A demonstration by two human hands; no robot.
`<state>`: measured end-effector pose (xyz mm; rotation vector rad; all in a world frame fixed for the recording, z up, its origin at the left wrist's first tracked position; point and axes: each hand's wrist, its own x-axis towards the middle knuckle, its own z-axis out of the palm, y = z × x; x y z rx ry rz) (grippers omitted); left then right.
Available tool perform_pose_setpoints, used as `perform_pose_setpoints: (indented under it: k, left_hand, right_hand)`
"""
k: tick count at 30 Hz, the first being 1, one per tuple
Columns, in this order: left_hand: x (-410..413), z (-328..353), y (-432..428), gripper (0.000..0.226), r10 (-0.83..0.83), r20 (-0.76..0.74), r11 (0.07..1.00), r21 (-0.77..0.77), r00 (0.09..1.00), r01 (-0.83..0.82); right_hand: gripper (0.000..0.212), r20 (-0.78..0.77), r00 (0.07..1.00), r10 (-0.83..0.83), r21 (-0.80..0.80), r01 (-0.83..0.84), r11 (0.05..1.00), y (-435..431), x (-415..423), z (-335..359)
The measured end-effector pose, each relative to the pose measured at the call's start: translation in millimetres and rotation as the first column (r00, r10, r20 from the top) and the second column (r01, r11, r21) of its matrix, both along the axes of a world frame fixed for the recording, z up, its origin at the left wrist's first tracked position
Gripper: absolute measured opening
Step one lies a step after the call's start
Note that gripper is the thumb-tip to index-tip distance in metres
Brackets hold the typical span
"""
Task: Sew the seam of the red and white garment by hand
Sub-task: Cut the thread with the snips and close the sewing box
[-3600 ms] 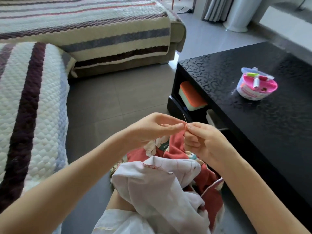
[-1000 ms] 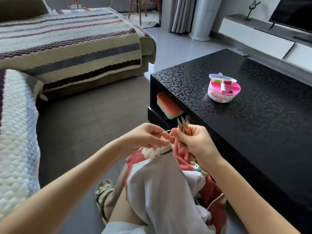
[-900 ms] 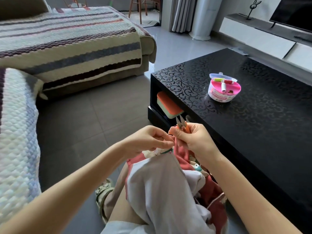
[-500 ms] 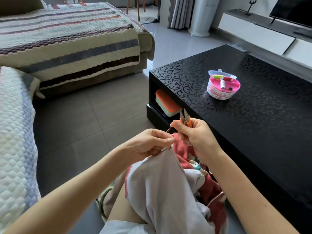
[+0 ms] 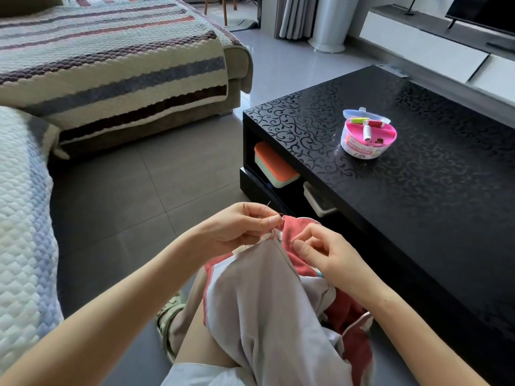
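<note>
Garment: the red and white cloth garment [image 5: 264, 302] is lying draped over the person's lap, below both hands; its pale side is facing up, its seam running up into the left pinch
Left hand: the left hand [image 5: 239, 229] is pinching the top of the seam between curled thumb and forefinger
Right hand: the right hand [image 5: 320, 252] is working just right of that pinch; thumb and forefinger are closing on a thin dark sliver [image 5: 288, 242] at the seam; needle or thread, I cannot tell
Sandal: a pale green strapped sandal [image 5: 170, 316] is showing below-left of the hands
Shelf: an orange-lidded pale green box [image 5: 274, 169] is sitting just beyond the hands
Table: the glossy black scroll-patterned table [image 5: 418, 204] is standing beyond-right
Sewing box: a round pink and white plastic box [image 5: 367, 137] is holding thread spools, well beyond the right hand
Sofa: the striped quilted sofa cover [image 5: 111, 65] is lying far beyond-left
</note>
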<state>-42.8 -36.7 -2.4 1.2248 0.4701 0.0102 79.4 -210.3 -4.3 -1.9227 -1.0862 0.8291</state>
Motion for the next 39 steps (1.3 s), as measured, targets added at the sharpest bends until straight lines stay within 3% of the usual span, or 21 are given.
perform_pose_setpoints:
  k: [4, 8, 14, 17, 21, 26, 30, 33, 39]
  left_hand:
    - [3, -3, -1, 0.014, 0.005, -0.007, 0.999, -0.042, 1.000, -0.005]
    - [4, -4, -2, 0.007, -0.026, -0.002, 0.997, -0.068, 1.000, 0.026]
    - [6, -7, 0, 0.014, -0.043, 0.011, 0.996, -0.083, 0.999, 0.044]
    - [7, -7, -1, 0.018, -0.054, 0.007, 0.996, -0.070, 0.999, 0.055]
    - [9, -7, -3, 0.016, -0.049, -0.006, 0.996, -0.071, 0.999, 0.048]
    - [8, -5, -4, 0.010, -0.031, -0.026, 0.997, -0.068, 0.999, 0.030]
    - [6, -7, -6, 0.013, -0.014, -0.024, 0.997, -0.081, 1.000, 0.012]
    - [4, -12, -13, 0.015, 0.053, -0.023, 0.995, -0.077, 0.998, -0.055]
    - [1, -15, -35, 0.021, 0.243, 0.013, 0.968, -0.066, 0.970, -0.242]
  right_hand:
    - [0.017, -0.070, 0.998, -0.001, 0.050, 0.005, 0.999, 9, -3, 4]
    - [0.032, -0.173, 0.985, 0.005, 0.081, 0.009, 0.997, 13, -3, 9]
    - [0.043, -0.208, 0.977, 0.047, 0.106, -0.025, 0.994, 15, -2, 13]
    - [0.038, -0.250, 0.967, 0.045, 0.117, -0.016, 0.993, 16, -3, 15]
    - [0.047, -0.177, 0.983, 0.056, 0.111, -0.037, 0.993, 17, -2, 16]
    - [0.028, -0.151, 0.988, 0.034, 0.081, -0.022, 0.996, 19, 0, 14]
    - [0.025, -0.143, 0.990, 0.008, 0.065, 0.001, 0.998, 19, 0, 15]
    - [0.038, -0.134, 0.991, -0.018, 0.053, 0.025, 0.998, 18, -2, 16]
    - [0.040, -0.108, 0.994, -0.033, 0.030, 0.036, 0.999, 15, -1, 14]
